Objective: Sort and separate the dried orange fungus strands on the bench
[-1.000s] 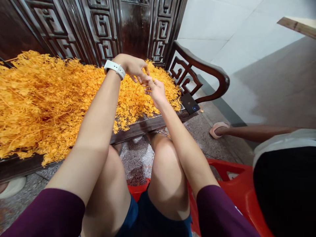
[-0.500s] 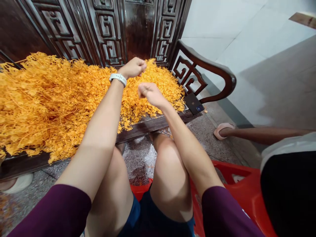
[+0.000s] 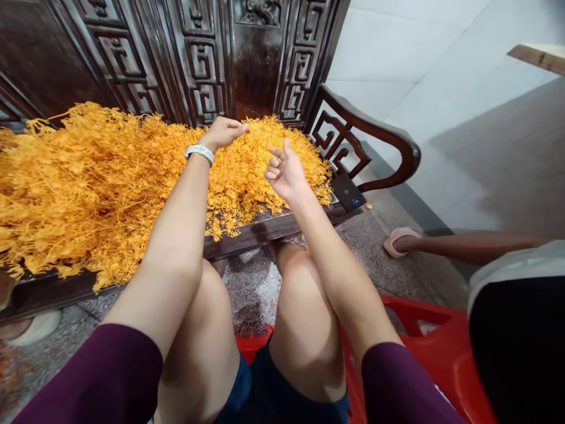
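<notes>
L hand (image 3: 223,132) reaches flat onto orange sprig pile (image 3: 88,182) w/ fingers loose, holding nothing; R hand (image 3: 285,171) hovers open, empty, just above the pile.

Orange strand heap (image 3: 88,182), dark fretwork-carved bench (image 3: 247,59), white watch (image 3: 199,152), red stool (image 3: 424,335)

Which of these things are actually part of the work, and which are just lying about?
In use: orange sprigs heaped on the bench; left hand over them, right hand open above them.

Lying about: phone, red stool, a neighbour's slipper.
</notes>
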Motion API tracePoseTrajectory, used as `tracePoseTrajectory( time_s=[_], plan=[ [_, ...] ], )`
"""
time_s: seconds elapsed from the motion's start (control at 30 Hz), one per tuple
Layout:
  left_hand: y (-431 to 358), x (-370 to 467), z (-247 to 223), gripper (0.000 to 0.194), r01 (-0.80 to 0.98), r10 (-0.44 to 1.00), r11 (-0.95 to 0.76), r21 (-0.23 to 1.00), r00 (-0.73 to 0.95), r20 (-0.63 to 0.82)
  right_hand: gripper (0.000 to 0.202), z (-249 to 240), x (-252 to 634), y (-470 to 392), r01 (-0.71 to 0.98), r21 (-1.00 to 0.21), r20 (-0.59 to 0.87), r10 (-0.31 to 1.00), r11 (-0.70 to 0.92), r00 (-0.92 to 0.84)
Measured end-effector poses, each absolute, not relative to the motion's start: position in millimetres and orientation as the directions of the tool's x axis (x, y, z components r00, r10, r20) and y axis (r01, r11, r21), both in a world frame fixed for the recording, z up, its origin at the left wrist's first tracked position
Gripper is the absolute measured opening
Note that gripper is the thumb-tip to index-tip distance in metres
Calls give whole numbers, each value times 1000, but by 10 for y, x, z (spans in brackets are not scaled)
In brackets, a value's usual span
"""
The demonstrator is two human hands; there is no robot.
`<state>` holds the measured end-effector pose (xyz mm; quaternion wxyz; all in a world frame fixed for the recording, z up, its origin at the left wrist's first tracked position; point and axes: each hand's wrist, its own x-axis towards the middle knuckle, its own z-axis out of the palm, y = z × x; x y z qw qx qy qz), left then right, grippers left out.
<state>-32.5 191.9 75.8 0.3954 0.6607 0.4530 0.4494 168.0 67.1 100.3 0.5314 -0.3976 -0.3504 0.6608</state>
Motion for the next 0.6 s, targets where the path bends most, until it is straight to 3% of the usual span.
tracePoseTrajectory(
  time_s=[0.13,0.27,0.43,0.6],
  plan=[
    [1809,-309,834,50,145,938,-268,952,263,224,40,858,1722,736,-384,-906,-186,982,-180,-23],
    [1750,-209,953,42,120,901,-137,983,428,74,44,771,1726,759,-153,-984,-95,995,-89,32],
    [1752,29,1034,26,184,790,-61,981,610,-65,38,676,1709,814,67,-997,23,1000,24,-12],
    [1825,226,930,29,176,831,-199,964,552,71,41,674,1700,809,107,-993,46,997,52,-61]
  ],
)
